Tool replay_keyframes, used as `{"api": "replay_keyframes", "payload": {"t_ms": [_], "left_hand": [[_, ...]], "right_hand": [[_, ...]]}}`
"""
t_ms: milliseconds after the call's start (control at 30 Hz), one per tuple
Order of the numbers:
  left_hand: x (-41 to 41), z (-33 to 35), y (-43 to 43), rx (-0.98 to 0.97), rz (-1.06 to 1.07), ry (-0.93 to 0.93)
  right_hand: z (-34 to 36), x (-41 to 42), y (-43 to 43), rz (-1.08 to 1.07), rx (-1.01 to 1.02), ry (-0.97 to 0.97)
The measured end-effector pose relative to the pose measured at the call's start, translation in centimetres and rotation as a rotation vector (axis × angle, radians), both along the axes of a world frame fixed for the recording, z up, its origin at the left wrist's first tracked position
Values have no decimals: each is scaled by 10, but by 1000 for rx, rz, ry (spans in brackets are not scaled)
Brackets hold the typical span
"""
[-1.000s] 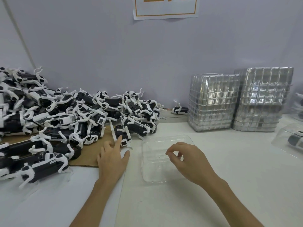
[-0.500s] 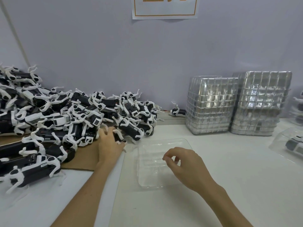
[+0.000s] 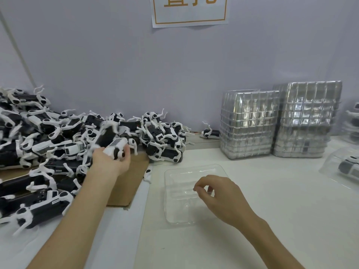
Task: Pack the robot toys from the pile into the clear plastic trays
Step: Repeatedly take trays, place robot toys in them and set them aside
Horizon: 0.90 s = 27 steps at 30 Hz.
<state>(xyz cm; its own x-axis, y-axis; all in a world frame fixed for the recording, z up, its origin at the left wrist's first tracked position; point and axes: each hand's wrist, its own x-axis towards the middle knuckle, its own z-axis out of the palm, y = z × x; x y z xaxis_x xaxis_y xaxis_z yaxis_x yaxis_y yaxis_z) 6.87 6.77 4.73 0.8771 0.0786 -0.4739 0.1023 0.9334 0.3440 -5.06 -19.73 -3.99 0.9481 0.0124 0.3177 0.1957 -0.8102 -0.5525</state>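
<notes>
The left hand point(image 3: 111, 161) grips a black-and-white four-legged robot toy point(image 3: 109, 139), fingers curled round its body. The toy is held just above the near edge of the pile of black-and-white robot toys point(image 3: 48, 136) and is blurred. The pile lies along the left of the white table point(image 3: 272, 220), partly on a brown cardboard sheet point(image 3: 134, 177).

The right hand point(image 3: 219, 195) is over a clear, shallow rectangular plastic tray point(image 3: 194, 170), fingers curled and thumb tip close to the forefinger. Whether it pinches or touches the tray cannot be told. The tray lies flat on the table, just right of the cardboard, with no toy in it.

A small loose white part point(image 3: 148, 173) lies between the cardboard and the tray. One robot toy point(image 3: 210, 133) lies apart by the wall, beside two stacks of clear plastic trays point(image 3: 250, 123). At the right edge, a clear domed cover point(image 3: 342, 158) lies over another toy. A white paper sign with an orange border point(image 3: 189, 18) hangs on the wall.
</notes>
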Motion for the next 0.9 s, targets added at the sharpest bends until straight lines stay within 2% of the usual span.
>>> {"api": "replay_keyframes", "payload": {"t_ms": [67,200,300,367,500,567,767,900], "left_hand": [[-6,19,1,-129,5,-28],[-21,37,-10,-126,-41,-163],[-29,24,-17,-39,-293,-217],[-38,9,-25,52,-416,-259],[-54,-23,-39,357,-452,-343],[-61,-31,-43,445,-522,-400],[-75,-40,-46,483,-918,-514],[-74,-47,-43,455,-996,-558]], "right_hand": [[0,0,0,2,4,1],[2,0,0,8,-2,0],[2,-1,1,25,47,-43],[3,-2,3,23,71,-146],[8,-2,3,-41,153,-404],[11,-2,1,-47,178,-490],[13,0,0,52,157,-576],[13,-1,-4,83,147,-640]]}}
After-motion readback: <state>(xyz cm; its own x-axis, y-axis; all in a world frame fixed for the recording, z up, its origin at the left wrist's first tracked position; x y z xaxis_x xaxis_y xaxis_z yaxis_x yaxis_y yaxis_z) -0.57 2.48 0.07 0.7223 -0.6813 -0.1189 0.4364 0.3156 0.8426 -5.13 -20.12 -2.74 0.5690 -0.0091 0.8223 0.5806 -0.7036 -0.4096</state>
